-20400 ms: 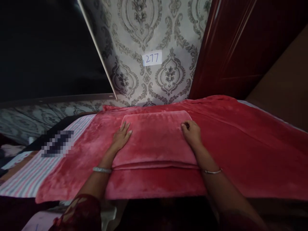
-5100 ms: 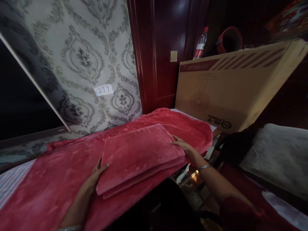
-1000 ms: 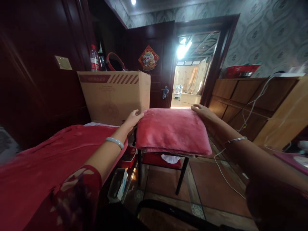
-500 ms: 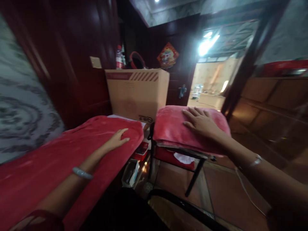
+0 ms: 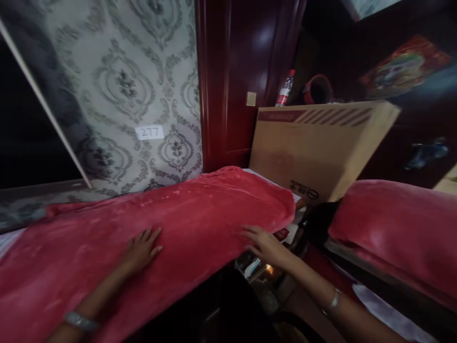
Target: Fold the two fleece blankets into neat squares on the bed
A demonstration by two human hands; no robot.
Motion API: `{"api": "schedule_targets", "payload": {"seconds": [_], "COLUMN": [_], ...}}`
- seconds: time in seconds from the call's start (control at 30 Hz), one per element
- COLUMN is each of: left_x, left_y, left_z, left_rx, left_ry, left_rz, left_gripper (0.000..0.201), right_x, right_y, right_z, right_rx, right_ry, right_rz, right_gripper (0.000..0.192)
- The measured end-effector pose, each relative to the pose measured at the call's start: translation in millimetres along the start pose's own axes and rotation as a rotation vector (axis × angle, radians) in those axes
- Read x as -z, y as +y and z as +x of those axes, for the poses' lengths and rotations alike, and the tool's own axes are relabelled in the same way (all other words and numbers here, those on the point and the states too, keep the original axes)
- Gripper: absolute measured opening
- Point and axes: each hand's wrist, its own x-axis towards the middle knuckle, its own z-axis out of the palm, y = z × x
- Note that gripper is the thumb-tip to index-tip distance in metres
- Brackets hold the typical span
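Red plush cloth (image 5: 185, 224) covers the tabletop and lies spread flat across the lower left part of the head view, up to the patterned wall (image 5: 143, 85). The left hand (image 5: 141, 248) rests palm down on this cloth, fingers stretched and slightly apart, grasping nothing. A pale bracelet (image 5: 79, 320) sits on the left wrist. The right hand (image 5: 262, 244) is at the near right edge of the same cloth, with the fingers extended and touching the border of the fabric; it is released, not clenched, and I cannot tell if the fingertips pinch the edge. A thin bangle (image 5: 333, 301) is on the right wrist.

To the right, well apart from both hands, a folded red blanket (image 5: 396, 228) lies on a dark frame. Behind the cloth stands a big cardboard box (image 5: 317, 147), and behind the box are a plastic bottle (image 5: 284, 90) and a dark red round object (image 5: 317, 89). A small paper label with the number 277 (image 5: 149, 132) is stuck on the wall. Beside it runs a dark red wooden panel (image 5: 235, 81).
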Motion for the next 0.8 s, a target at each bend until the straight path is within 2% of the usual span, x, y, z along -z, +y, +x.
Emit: {"api": "schedule_targets", "payload": {"seconds": [0.13,0.27,0.37,0.47,0.57,0.67,0.8], "left_x": [-14.5,-19.2,-18.4,-19.1,-20.5,-20.5,-21.5], "left_y": [-20.2,-18.8,-17.2,-17.9,-18.7,-18.6,-20.3], "left_z": [-33.3,-42.7,-42.0,-40.6,-40.2,-40.2,-39.1], "left_rx": [0.060,0.049,0.037,0.038,0.049,0.049,0.041], "left_ry": [0.075,0.129,0.138,0.142,0.146,0.133,0.121], "left_rz": [0.034,0.042,0.040,0.040,0.035,0.043,0.046], "left_gripper": [0.061,0.059,0.059,0.060,0.060,0.061,0.061], "right_x": [-39.0,-68.7,-82.9,-91.0,-94.3,-92.9,-87.4], "right_y": [5.6,7.3,17.1,30.7,36.9,31.7,23.9], "right_z": [73.6,108.7,112.5,111.5,111.2,109.7,104.4], "right_rx": [0.000,-0.115,-0.143,-0.170,-0.263,-0.308,-0.219], "right_ry": [0.042,-0.088,-0.133,-0.053,0.041,0.030,-0.028], "right_rz": [0.044,0.006,0.001,0.076,0.108,0.028,0.025], "right_gripper": [0.052,0.061,0.062,0.072,0.079,0.062,0.047]}}
